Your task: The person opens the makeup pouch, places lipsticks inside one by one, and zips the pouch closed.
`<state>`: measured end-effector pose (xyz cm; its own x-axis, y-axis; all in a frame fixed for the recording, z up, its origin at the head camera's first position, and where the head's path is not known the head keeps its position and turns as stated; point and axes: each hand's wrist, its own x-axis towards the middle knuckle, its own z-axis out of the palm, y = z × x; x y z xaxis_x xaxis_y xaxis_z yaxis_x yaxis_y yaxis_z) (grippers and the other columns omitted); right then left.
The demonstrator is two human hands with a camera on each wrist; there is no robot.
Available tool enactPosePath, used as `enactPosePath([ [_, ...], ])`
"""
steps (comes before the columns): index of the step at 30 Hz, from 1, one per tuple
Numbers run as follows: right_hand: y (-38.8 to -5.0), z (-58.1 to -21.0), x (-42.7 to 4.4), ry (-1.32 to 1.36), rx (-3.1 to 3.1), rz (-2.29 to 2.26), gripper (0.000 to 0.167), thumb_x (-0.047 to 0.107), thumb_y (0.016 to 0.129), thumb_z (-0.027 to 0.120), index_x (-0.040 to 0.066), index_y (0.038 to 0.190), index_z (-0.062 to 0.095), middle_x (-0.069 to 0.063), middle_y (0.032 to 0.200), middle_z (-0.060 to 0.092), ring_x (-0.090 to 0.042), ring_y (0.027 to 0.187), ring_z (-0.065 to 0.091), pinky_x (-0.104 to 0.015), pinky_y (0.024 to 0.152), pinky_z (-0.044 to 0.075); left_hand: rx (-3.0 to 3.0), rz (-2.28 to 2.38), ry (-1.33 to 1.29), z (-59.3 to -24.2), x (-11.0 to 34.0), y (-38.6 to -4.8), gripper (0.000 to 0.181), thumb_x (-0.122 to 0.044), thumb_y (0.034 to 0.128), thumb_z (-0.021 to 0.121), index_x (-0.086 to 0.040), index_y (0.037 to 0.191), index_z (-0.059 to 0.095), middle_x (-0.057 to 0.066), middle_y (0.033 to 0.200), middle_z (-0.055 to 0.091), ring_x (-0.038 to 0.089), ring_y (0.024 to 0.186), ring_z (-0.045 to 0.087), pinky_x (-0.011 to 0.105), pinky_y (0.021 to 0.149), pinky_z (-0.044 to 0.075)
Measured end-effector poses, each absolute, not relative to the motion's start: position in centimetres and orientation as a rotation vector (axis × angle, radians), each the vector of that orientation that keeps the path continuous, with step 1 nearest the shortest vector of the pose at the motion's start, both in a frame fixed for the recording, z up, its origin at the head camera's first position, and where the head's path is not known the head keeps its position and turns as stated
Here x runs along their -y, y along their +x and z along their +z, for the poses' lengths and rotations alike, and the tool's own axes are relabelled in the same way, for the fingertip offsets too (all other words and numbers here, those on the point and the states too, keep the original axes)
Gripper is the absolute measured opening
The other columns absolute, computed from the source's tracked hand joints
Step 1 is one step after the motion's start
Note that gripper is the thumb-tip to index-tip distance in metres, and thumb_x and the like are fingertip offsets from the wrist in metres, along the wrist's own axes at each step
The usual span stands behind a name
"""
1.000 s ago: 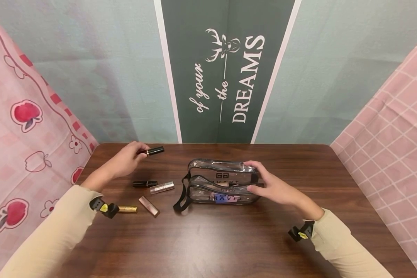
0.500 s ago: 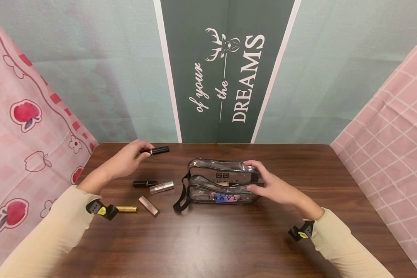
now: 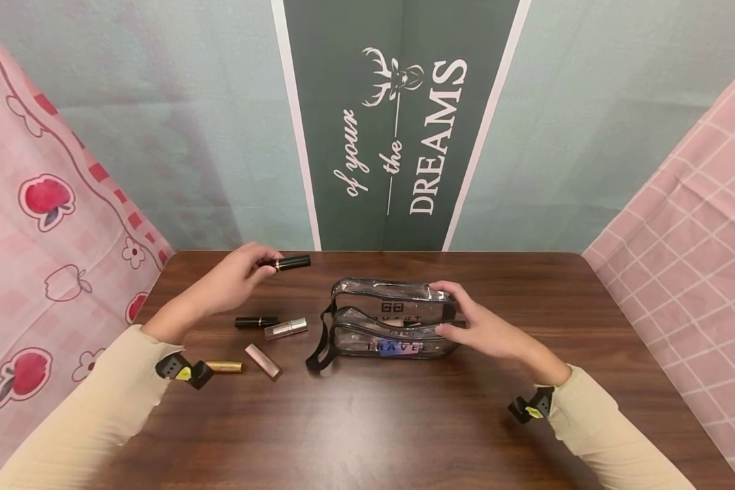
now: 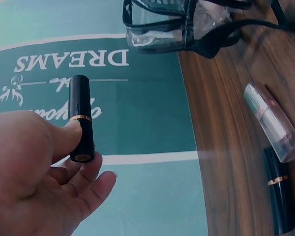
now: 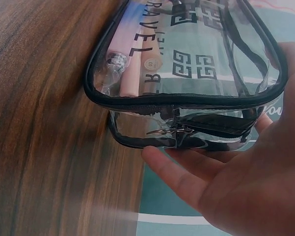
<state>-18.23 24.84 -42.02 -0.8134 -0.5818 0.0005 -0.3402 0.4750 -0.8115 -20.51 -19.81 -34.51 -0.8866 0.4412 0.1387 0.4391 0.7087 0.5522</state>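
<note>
Nearest on the bench (image 3: pixel 343 429), a gold tube (image 3: pixel 225 367) and a pinkish tube (image 3: pixel 261 362) lie toward 8 o'clock from the clear travel pouch (image 3: pixel 356 342), whose 3 o'clock end the right hand (image 3: pixel 490 331) grips. At 9 lie 2 lipsticks (image 3: pixel 286 329); at 10, the left hand (image 3: pixel 237 278) pinches a black lipstick (image 3: pixel 293 263).

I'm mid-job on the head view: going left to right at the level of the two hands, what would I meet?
Apple-print cloth → left hand → the black tube it pinches → clear pouch → right hand → pink grid cloth.
</note>
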Motion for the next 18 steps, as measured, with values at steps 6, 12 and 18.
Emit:
enactPosePath([
  [6, -18.3, -42.0, -24.8, -0.789, -2.450, -1.267, 0.070, 0.015, 0.098, 0.069, 0.023, 0.153, 0.025, -0.025, 0.136, 0.051, -0.042, 0.121, 0.054, -0.036, 0.092, 0.050, -2.902, 0.947, 0.814, -34.5, 18.7, -20.3, 0.019, -0.001, 0.1022, 0.057, 0.006, 0.118, 0.064, 0.021, 0.115, 0.062, 0.031, 0.101, 0.057, 0.049, 0.088, 0.047],
  [12, -18.4, -42.1, -24.9, -0.792, -2.460, -1.253, 0.070, 0.017, 0.099, 0.069, 0.023, 0.153, 0.026, -0.025, 0.134, 0.053, -0.041, 0.120, 0.055, -0.037, 0.091, 0.050, -2.876, 0.953, 0.836, -34.9, 17.3, -20.0, 0.020, -0.003, 0.1026, 0.057, 0.005, 0.120, 0.064, 0.018, 0.116, 0.062, 0.028, 0.098, 0.057, 0.046, 0.084, 0.048],
  [18, -18.5, -42.2, -24.9, -0.794, -2.459, -1.250, 0.069, 0.018, 0.099, 0.068, 0.024, 0.154, 0.025, -0.025, 0.136, 0.051, -0.041, 0.122, 0.053, -0.043, 0.094, 0.049, -2.876, 0.900, 0.896, -34.8, 15.5, -20.0, 0.020, -0.005, 0.1025, 0.059, 0.002, 0.120, 0.065, 0.014, 0.115, 0.064, 0.024, 0.095, 0.057, 0.042, 0.082, 0.047],
])
